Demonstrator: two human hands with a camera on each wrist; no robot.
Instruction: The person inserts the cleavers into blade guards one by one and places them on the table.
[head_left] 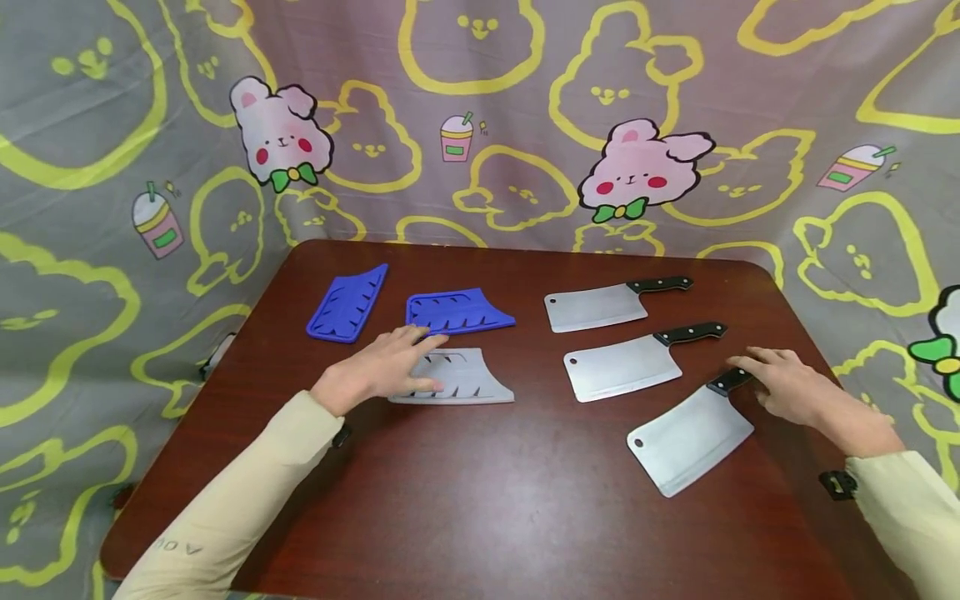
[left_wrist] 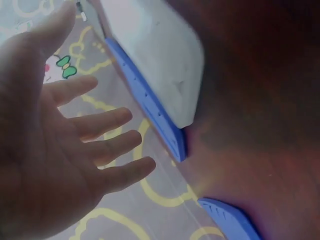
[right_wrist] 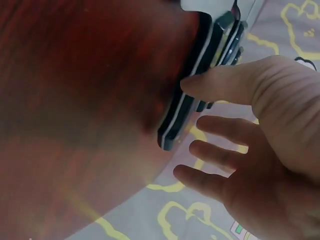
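My left hand (head_left: 378,367) is over the left end of a white cleaver sheath (head_left: 476,379), fingers spread and holding nothing. In the left wrist view that sheath (left_wrist: 155,55) stands beyond the fingertips. My right hand (head_left: 795,387) is at the black handle (head_left: 726,381) of the nearest cleaver (head_left: 690,437), which lies tilted on the table. Its fingers are loosely straight in the right wrist view, the thumb overlapping the handle (right_wrist: 175,120). Two blue sheaths lie behind the white one: one (head_left: 457,310) just beyond it, another (head_left: 347,304) farther left.
Two more cleavers with black handles, a middle one (head_left: 622,367) and a far one (head_left: 596,307), lie on the right half of the brown table (head_left: 480,500). A patterned cloth (head_left: 517,100) hangs behind the table and along its sides.
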